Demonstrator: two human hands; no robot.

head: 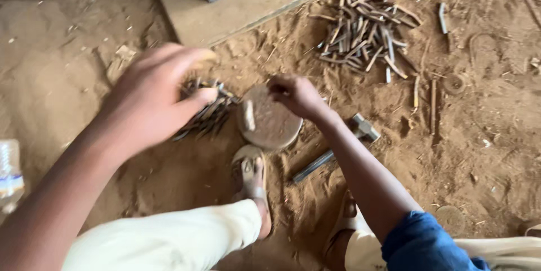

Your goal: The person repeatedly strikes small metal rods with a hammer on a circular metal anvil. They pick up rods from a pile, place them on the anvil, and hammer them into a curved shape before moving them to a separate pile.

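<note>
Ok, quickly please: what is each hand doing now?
Left hand: open, blurred, over the dark metal pieces.
Right hand: closed, fingertips at the round block; contents cannot be told.

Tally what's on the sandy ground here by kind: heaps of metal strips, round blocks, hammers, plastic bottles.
Heaps of metal strips: 2
Round block: 1
Hammer: 1
Plastic bottle: 1
Total: 5

Blue sleeve [420, 243] — cream trousers [169, 243] — tan sand [484, 152].
</note>
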